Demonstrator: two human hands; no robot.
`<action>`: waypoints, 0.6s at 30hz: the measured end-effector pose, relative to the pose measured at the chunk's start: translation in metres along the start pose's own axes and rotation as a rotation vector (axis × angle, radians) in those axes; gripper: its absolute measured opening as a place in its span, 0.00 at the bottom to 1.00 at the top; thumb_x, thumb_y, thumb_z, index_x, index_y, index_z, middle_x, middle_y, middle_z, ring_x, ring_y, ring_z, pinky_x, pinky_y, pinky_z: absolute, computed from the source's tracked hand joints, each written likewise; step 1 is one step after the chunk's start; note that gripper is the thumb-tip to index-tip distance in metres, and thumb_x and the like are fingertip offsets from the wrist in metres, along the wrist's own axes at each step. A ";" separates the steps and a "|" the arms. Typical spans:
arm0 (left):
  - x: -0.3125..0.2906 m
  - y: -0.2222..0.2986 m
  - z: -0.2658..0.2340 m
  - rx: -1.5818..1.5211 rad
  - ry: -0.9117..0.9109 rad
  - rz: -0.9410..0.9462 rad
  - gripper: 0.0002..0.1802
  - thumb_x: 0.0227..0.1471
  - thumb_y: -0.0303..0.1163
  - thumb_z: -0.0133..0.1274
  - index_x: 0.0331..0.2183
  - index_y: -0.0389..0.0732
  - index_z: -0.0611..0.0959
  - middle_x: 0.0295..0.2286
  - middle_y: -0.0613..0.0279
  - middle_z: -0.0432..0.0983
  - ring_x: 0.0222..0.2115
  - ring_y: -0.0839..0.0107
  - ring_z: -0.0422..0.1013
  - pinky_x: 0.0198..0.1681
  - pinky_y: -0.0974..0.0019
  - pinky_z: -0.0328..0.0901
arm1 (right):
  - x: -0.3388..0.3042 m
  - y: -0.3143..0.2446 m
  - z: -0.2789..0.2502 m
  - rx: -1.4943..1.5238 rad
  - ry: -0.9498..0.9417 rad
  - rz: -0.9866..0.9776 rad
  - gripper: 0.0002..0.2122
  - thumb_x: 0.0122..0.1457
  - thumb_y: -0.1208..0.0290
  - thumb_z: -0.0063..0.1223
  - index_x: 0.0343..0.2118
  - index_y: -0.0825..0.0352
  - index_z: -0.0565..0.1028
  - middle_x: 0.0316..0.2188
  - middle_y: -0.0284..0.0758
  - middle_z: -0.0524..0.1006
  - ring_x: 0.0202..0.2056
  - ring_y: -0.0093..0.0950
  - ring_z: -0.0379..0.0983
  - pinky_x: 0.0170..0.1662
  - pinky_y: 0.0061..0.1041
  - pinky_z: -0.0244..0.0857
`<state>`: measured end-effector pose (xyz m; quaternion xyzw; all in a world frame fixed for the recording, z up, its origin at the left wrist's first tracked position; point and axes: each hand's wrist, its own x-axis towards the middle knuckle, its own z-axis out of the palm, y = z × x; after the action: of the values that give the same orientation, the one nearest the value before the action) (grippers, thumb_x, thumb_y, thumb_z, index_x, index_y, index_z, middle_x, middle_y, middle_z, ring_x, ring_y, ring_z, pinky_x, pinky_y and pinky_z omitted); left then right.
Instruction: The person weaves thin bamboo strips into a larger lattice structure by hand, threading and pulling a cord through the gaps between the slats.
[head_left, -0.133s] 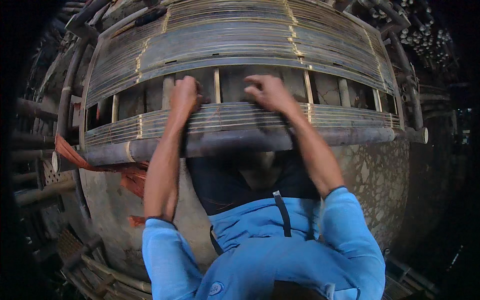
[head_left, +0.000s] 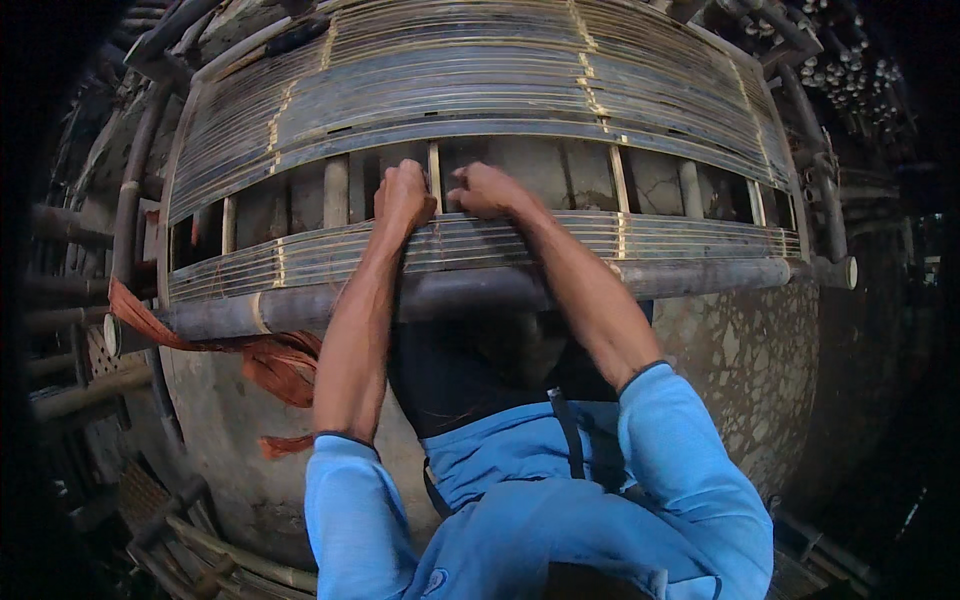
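Note:
My left hand [head_left: 405, 196] is closed, knuckles up, at the far edge of the near band of thin slats [head_left: 520, 236], just left of a pale upright crosspiece [head_left: 434, 170]. On the crosspiece's other side my right hand [head_left: 487, 192] is closed too, its thumb and fingers pinched and curled toward the left hand. A small space separates the two hands. Whatever either holds is too thin or hidden to make out. Both forearms reach over a thick dark bamboo pole [head_left: 470, 292] along the frame's front.
A wider band of thin slats [head_left: 450, 80], tied by pale lashings, fills the frame's far part. Orange-red fibre strands [head_left: 280, 370] hang from the pole at the left. Other bamboo poles [head_left: 90, 385] stand at left, and a bundle of cut stems [head_left: 850, 85] lies far right.
My hands have come closer together: the left moved right, the right moved left and slightly down, to either side of the pale crosspiece.

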<state>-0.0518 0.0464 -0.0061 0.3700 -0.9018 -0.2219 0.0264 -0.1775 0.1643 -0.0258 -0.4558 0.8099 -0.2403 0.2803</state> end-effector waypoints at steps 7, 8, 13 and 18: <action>0.009 -0.029 -0.008 -0.143 -0.156 0.052 0.07 0.44 0.30 0.61 0.27 0.38 0.88 0.32 0.39 0.82 0.40 0.41 0.78 0.43 0.49 0.73 | 0.001 0.004 0.004 0.319 -0.038 -0.010 0.09 0.56 0.68 0.60 0.35 0.68 0.84 0.37 0.39 0.84 0.41 0.32 0.81 0.50 0.31 0.71; 0.009 -0.030 -0.016 -0.196 -0.128 0.093 0.09 0.47 0.28 0.58 0.30 0.34 0.88 0.29 0.44 0.83 0.32 0.53 0.79 0.36 0.54 0.73 | -0.002 0.012 -0.003 0.408 -0.003 -0.106 0.08 0.59 0.69 0.59 0.35 0.68 0.83 0.35 0.37 0.84 0.40 0.29 0.81 0.49 0.29 0.72; -0.009 -0.040 -0.065 -1.282 -0.526 -0.018 0.28 0.55 0.20 0.53 0.58 0.38 0.76 0.32 0.59 0.84 0.26 0.74 0.75 0.27 0.63 0.72 | -0.040 -0.009 -0.044 1.085 -0.080 -0.200 0.09 0.66 0.69 0.53 0.39 0.69 0.80 0.29 0.30 0.79 0.35 0.24 0.79 0.38 0.25 0.70; -0.064 -0.012 -0.071 -1.133 -0.402 0.125 0.43 0.52 0.27 0.63 0.67 0.40 0.63 0.29 0.62 0.82 0.23 0.74 0.70 0.31 0.68 0.70 | -0.072 -0.056 -0.066 0.761 -0.102 -0.295 0.12 0.66 0.65 0.56 0.40 0.70 0.81 0.29 0.29 0.80 0.30 0.16 0.72 0.34 0.19 0.65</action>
<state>0.0173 0.0555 0.0604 0.1953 -0.6505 -0.7314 0.0616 -0.1571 0.2098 0.0754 -0.4423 0.5741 -0.5375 0.4311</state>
